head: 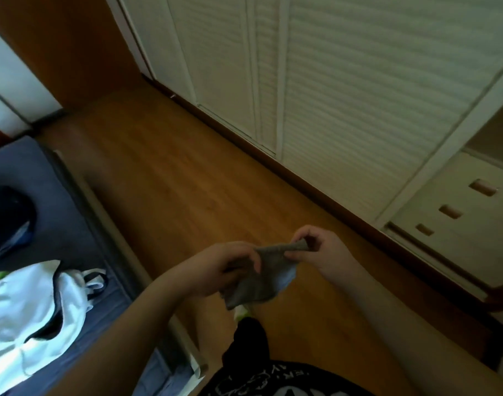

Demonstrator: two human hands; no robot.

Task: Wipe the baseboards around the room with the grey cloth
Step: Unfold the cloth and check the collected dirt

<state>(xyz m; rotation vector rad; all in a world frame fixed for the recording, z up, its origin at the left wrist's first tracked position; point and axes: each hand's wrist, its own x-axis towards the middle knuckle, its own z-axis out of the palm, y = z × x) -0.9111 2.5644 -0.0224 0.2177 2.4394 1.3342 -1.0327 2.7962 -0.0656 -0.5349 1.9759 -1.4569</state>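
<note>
A black shirt with pale print [276, 381] fills the bottom edge, closest to the lens, with black shorts [249, 341] just above it. Both bare forearms reach up from there to the grey cloth [256, 277], which hangs in the air above the wooden floor [170, 178] and touches nothing but the hands. The left hand [219, 270] curls over the cloth's left side, fingers bent round the fabric and gripping it. The right hand [316, 250] pinches the cloth's upper right corner between thumb and fingertips, so the top edge is stretched between the two hands and the rest droops below. Under the cloth a bit of white and green shows, perhaps a foot in a sock, though the blur makes it hard to tell.

Right of the cloth, well apart, a dark brown baseboard [290, 170] runs diagonally along the foot of the white louvered doors [344, 90]. Farther right of the cloth stands a cream drawer unit [456, 212] with three recessed pulls. Left of the cloth lies a grey mattress [44, 178], bearing a white garment [30, 312] and a dark object [7, 215].
</note>
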